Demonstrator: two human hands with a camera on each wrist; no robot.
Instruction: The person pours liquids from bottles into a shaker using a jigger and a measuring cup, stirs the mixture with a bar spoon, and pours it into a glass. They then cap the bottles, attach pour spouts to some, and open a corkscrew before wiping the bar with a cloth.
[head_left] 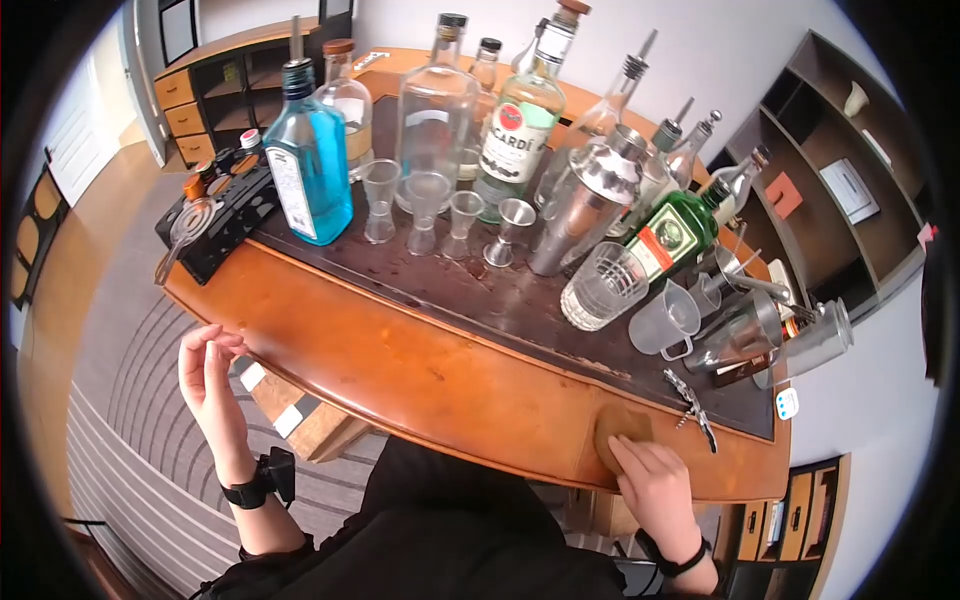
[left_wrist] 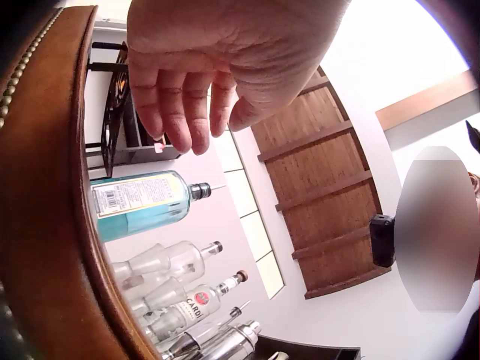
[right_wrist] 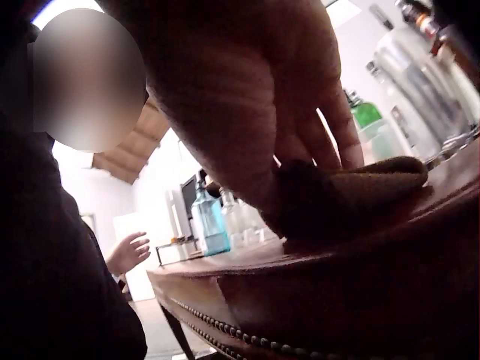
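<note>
My right hand grips a folded brown cloth against the tan leather border of the table, near its front right edge. In the right wrist view the fingers reach down behind the cloth, which lies flat on the tabletop; shadow hides the thumb tip. My left hand is raised by the front left edge, its fingers loosely bent and holding nothing. The left wrist view shows that hand with the palm and relaxed fingers bare. A metal corkscrew lies just beyond the cloth.
Across the table's dark centre stand a blue bottle, a Bacardi bottle, a shaker, a green bottle, a cut glass, a plastic measuring jug and several jiggers. A black caddy with a strainer sits far left.
</note>
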